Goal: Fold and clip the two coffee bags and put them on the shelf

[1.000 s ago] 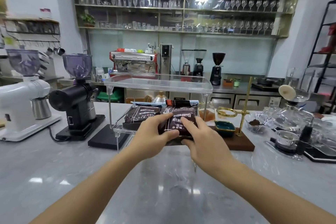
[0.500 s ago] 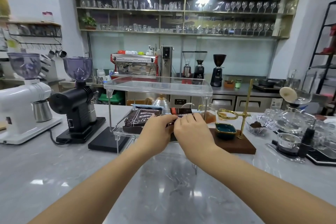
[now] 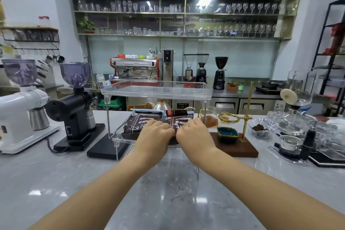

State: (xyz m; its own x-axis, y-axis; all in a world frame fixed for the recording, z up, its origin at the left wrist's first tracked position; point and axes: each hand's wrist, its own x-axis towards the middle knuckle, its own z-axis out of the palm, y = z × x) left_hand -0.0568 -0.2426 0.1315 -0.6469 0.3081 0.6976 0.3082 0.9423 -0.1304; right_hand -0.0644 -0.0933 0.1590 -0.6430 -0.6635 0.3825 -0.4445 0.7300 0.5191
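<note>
Both bags on lower tier of clear shelf (image 3: 156, 92): left bag (image 3: 142, 125), right bag (image 3: 182, 121) just beside it, tops folded back (clips only partly visible). Left hand (image 3: 155, 132) and right hand (image 3: 194, 132) resting on right bag's near edge, fingers curled down against it; true grip cannot be told. Advised: seat bag square and fully back before release. Legible print: "BAKED COFFEE", "NET WEIGHT"; smaller text unreadable.
</note>
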